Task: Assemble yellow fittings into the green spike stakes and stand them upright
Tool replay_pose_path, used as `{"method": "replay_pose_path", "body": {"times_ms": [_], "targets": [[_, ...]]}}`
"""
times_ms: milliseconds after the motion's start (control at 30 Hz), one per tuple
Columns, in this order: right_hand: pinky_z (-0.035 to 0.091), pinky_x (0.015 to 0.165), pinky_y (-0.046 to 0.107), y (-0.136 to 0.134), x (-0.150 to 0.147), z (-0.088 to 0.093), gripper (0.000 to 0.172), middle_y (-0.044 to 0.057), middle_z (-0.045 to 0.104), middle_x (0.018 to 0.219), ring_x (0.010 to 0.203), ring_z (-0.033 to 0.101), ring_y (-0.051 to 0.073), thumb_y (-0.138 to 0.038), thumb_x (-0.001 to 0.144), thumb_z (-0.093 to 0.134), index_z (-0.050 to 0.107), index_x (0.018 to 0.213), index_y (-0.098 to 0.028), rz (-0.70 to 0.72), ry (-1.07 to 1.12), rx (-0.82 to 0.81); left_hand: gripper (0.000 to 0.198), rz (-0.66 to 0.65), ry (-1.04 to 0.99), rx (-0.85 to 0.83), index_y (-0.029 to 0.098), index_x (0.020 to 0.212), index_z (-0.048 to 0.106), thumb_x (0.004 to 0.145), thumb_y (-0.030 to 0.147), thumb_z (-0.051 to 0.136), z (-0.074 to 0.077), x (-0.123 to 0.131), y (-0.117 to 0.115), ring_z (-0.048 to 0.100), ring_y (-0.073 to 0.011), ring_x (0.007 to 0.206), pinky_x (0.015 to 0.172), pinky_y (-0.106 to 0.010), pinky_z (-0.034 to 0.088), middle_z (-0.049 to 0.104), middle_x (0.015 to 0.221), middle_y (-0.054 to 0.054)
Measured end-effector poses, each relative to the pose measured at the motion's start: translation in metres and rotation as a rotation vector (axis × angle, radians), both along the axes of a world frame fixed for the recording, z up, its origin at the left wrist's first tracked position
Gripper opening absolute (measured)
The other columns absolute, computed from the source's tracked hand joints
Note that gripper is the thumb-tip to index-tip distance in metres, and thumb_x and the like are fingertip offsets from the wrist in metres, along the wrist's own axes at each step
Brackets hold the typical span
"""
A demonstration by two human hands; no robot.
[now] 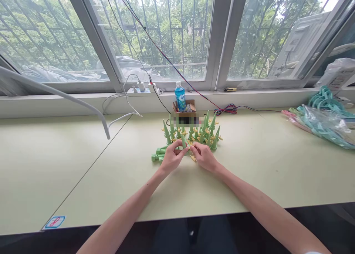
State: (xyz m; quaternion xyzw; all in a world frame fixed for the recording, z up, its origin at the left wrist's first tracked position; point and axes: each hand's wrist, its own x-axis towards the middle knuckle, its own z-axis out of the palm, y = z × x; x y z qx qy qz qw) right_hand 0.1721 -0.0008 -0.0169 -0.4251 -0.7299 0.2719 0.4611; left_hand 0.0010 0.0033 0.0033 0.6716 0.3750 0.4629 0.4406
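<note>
My left hand [172,157] and my right hand [204,156] meet over the pale green table [83,161], fingers pinched together on one green cone-shaped spike [185,144]. Just behind them stands a cluster of several upright green spikes [194,130] with small yellow fittings. A few more green spikes [158,154] lie flat to the left of my left hand. A small yellow fitting [193,158] lies under my right hand's fingers.
A blue-labelled water bottle [180,96] and a small cardboard box [186,108] stand behind the spikes. Red and black wires [229,108] trail from the window sill. Teal hangers in plastic [324,117] lie at right. A white cable and power strip [138,88] sit at the sill.
</note>
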Motion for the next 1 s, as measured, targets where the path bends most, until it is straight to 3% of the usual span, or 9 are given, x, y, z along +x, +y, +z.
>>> {"method": "replay_pose_path", "body": {"times_ms": [333,533,633,800,900,1000], "targets": [[0.027,0.05,0.026,0.0032,-0.0003,-0.0061,0.046,-0.002,0.042,0.056,0.051,0.035,0.01,-0.048,0.097,0.042,0.041,0.062,-0.019,0.014,0.059,-0.061,0.021,0.062,0.152,0.17,0.018,0.094,0.06,0.087,0.037,0.061,-0.0066,0.0003,0.0003,0.034,-0.0049,0.047,0.043,-0.02,0.03,0.056,0.08,-0.001],[0.026,0.049,0.026,0.0027,-0.0009,-0.0048,0.051,-0.003,0.038,0.05,0.048,0.033,0.01,-0.05,0.097,0.04,0.035,0.057,-0.02,0.021,0.062,-0.074,0.019,0.048,0.149,0.158,0.018,0.094,0.058,0.088,0.036,0.06,-0.0062,-0.0005,-0.0001,0.037,-0.0051,0.047,0.043,-0.02,0.03,0.056,0.08,0.0],[0.028,0.05,0.026,0.0025,-0.0014,-0.0049,0.05,-0.002,0.043,0.054,0.05,0.036,0.01,-0.05,0.097,0.04,0.039,0.058,-0.019,0.012,0.056,-0.06,0.019,0.04,0.124,0.125,0.018,0.094,0.059,0.088,0.036,0.06,-0.006,-0.0002,0.0002,0.038,-0.0047,0.048,0.043,-0.02,0.03,0.057,0.085,-0.001],[0.031,0.05,0.024,-0.0006,-0.0019,-0.0014,0.032,-0.003,0.047,0.061,0.051,0.038,0.011,-0.047,0.095,0.047,0.054,0.083,-0.018,0.021,0.051,-0.057,0.021,0.093,0.064,0.047,0.018,0.091,0.059,0.086,0.038,0.062,-0.004,0.0008,0.0013,0.038,-0.0034,0.046,0.04,-0.019,0.027,0.058,0.088,-0.001],[0.033,0.05,0.024,-0.0023,-0.0013,0.0009,0.028,-0.003,0.051,0.067,0.051,0.041,0.01,-0.045,0.093,0.053,0.053,0.1,-0.018,0.068,0.06,-0.067,0.023,0.12,0.026,-0.024,0.018,0.089,0.059,0.084,0.04,0.064,-0.0012,0.0015,0.0009,0.037,-0.0029,0.045,0.038,-0.018,0.026,0.057,0.084,0.001],[0.035,0.051,0.025,-0.0023,-0.0006,0.0005,0.028,-0.002,0.053,0.07,0.052,0.043,0.011,-0.043,0.092,0.054,0.052,0.104,-0.018,0.088,0.052,-0.056,0.025,0.122,0.005,-0.078,0.018,0.089,0.059,0.084,0.042,0.065,0.0023,0.0023,-0.0005,0.037,-0.0025,0.043,0.036,-0.018,0.027,0.058,0.084,0.0]]}}
